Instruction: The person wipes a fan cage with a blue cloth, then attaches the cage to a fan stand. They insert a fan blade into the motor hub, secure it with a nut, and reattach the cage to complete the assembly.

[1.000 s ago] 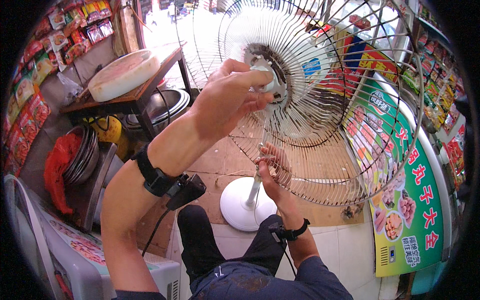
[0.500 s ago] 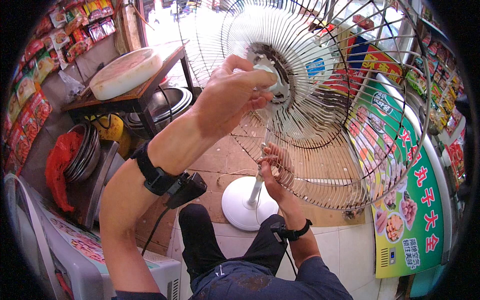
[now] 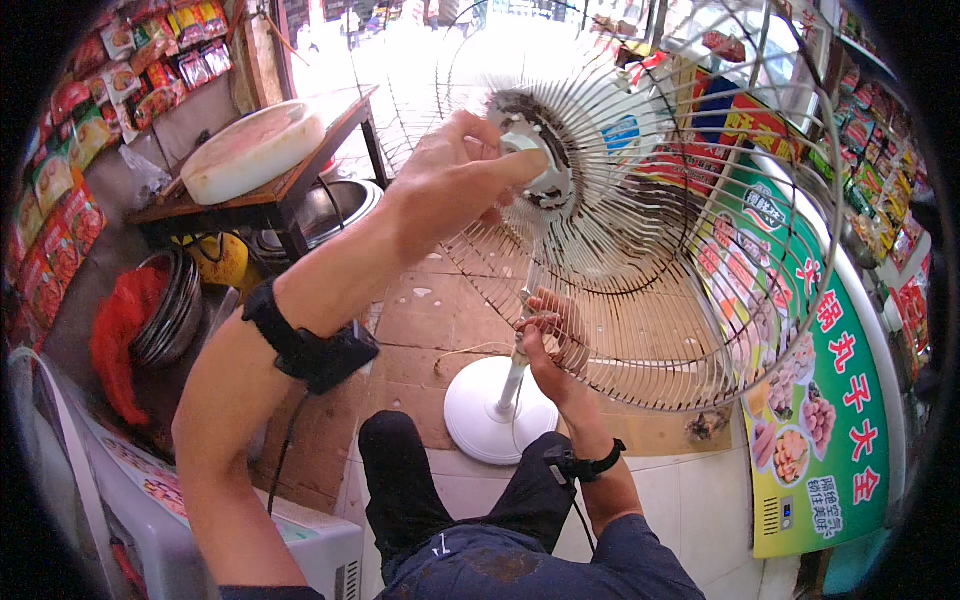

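Pinching a smooth white plastic knob at the hub, our left grip bends its thumb and fingers around the rim, in front of a speckled, grimy centre plate. Around it spreads a broad, round fan guard of thin, dirt-darkened wire, above a straight white pole and a glossy white disc-shaped base standing on the floor before our knees. Our right grip curls at the pole's upper end; the wires cross its fingers, so we cannot tell whether they clench pole, wire or both. Our left fingers hide part of the knob, the guard's upper edge runs out of view, and glare bleaches its far side. Beyond our left forearm, a thick, stained white round slab lies on a brown wooden tabletop. Compared with half a second ago, our left elbow has swung outward and the wrist has turned, while our right grip has stayed put.
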Tool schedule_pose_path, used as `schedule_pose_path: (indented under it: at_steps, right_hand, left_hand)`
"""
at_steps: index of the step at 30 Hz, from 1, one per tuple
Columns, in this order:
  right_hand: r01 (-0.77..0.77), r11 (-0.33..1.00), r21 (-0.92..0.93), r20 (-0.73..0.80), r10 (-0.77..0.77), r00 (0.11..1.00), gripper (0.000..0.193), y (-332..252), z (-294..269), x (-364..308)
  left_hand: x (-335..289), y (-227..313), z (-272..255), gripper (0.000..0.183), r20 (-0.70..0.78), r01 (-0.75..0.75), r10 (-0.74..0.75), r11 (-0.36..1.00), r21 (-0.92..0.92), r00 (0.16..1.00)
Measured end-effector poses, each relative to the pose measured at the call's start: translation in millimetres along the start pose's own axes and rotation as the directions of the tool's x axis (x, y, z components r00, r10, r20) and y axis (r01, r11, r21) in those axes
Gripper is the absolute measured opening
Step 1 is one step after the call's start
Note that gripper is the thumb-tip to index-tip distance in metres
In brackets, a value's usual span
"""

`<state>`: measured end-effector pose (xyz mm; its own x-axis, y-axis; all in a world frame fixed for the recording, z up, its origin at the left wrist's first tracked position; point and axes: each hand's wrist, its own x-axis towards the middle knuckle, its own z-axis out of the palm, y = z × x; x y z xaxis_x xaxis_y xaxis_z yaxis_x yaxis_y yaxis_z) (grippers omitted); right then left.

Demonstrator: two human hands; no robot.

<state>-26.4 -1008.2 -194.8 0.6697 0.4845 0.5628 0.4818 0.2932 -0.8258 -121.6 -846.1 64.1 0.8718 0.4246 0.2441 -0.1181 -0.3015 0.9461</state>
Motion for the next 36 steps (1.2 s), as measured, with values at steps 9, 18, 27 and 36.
schedule_pose_path:
  at_steps: [9,18,27,36]
  right_hand:
    - [0.006,1.0,0.005,0.026,-0.006,1.0,0.051,-2.3,-1.6,0.4]
    - [0.011,1.0,0.0,0.079,-0.011,0.997,0.051,-7.4,-7.7,2.0]
    - [-0.115,0.993,0.016,0.083,0.113,0.99,0.053,-11.1,-10.0,2.5]
    - [-0.056,0.998,0.022,0.078,0.054,0.995,0.052,-13.8,-10.0,4.1]
  left_hand:
    - [2.7,-0.4,-3.5,0.043,0.163,0.17,-0.141,0.969,-0.179,0.976]
    - [1.4,2.2,5.0,0.041,0.07,0.047,-0.04,0.994,-0.101,0.997]
    - [-2.2,19.1,12.2,0.034,0.052,0.004,-0.005,1.0,0.016,0.999]
    - [-2.8,19.4,13.1,0.038,0.081,-0.073,0.072,0.997,0.009,0.994]
